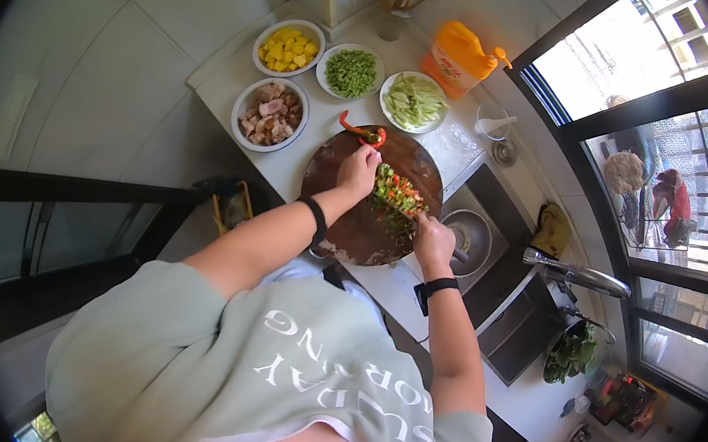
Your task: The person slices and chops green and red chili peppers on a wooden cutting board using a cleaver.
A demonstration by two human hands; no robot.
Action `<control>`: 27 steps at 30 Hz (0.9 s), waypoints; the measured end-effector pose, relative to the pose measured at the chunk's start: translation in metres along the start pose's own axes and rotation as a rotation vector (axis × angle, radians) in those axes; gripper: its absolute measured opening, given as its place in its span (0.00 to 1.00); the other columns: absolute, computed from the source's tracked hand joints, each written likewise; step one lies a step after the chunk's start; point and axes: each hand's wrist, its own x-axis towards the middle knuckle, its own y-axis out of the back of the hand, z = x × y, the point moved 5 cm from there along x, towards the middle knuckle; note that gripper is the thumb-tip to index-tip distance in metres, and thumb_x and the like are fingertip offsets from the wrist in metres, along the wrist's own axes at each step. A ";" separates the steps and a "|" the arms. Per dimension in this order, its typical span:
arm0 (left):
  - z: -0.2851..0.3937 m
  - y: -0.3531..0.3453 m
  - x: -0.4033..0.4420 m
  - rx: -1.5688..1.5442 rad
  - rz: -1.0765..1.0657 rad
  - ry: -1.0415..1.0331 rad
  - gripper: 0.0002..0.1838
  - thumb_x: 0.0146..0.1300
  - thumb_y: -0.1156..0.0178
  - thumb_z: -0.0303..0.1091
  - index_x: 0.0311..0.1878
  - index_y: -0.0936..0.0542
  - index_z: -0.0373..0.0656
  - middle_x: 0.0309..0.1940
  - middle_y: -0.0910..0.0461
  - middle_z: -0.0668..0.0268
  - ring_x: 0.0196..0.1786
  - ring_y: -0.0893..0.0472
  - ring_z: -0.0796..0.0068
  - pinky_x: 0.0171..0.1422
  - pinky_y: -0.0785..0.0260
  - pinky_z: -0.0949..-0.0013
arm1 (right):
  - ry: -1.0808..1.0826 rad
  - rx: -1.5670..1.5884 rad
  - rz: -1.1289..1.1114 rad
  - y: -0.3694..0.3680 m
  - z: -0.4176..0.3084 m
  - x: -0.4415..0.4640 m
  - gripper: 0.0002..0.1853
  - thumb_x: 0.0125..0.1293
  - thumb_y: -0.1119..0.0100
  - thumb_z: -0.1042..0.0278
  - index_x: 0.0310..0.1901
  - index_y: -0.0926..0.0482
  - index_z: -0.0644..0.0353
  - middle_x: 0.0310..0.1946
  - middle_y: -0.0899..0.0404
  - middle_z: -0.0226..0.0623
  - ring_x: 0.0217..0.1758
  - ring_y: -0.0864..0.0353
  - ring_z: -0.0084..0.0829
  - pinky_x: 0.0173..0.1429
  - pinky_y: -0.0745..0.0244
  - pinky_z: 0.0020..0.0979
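A round wooden cutting board [333, 219] sits on the counter in front of me, with a pile of chopped red and green peppers [400, 193] on it. My right hand [433, 245] is wrapped around the handle of a knife [460, 255] at the board's right side. Seen from above, most of the blade is hidden by the hand and the peppers. My left hand [357, 172] is closed at the left of the pile, its fingertips pressed together. What they grip is hidden. Just beyond them lies a whole red pepper [371, 137] at the board's far edge.
Behind the board stand bowls of yellow chunks [287, 48] and meat pieces [272, 115], and plates of green pieces [351, 72] and pale green slices [415, 102]. An orange jug [459, 59] is farther back. A sink with a metal bowl [477, 243] and a faucet [577, 272] are at right.
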 end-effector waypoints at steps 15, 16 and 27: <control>-0.005 0.003 0.038 0.159 0.029 0.040 0.17 0.70 0.46 0.48 0.38 0.18 0.44 0.35 0.15 0.54 0.41 0.17 0.49 0.47 0.27 0.52 | -0.006 0.018 0.123 0.012 -0.005 0.003 0.04 0.57 0.43 0.69 0.31 0.20 0.48 0.22 0.21 0.35 0.27 0.17 0.40 0.33 0.24 0.43; -0.009 0.013 0.043 0.116 0.099 0.041 0.18 0.70 0.47 0.49 0.39 0.18 0.44 0.34 0.16 0.53 0.41 0.17 0.48 0.46 0.27 0.50 | -0.031 0.076 0.067 0.035 -0.006 0.000 0.04 0.60 0.44 0.68 0.33 0.19 0.50 0.24 0.19 0.38 0.31 0.16 0.43 0.36 0.23 0.45; 0.001 -0.020 0.016 0.450 -0.191 -0.292 0.13 0.62 0.42 0.38 0.48 0.15 0.51 0.48 0.20 0.56 0.52 0.23 0.50 0.60 0.29 0.51 | -0.553 0.217 -0.076 0.018 0.050 -0.031 0.14 0.67 0.46 0.64 0.51 0.18 0.52 0.39 0.15 0.47 0.44 0.17 0.51 0.48 0.24 0.50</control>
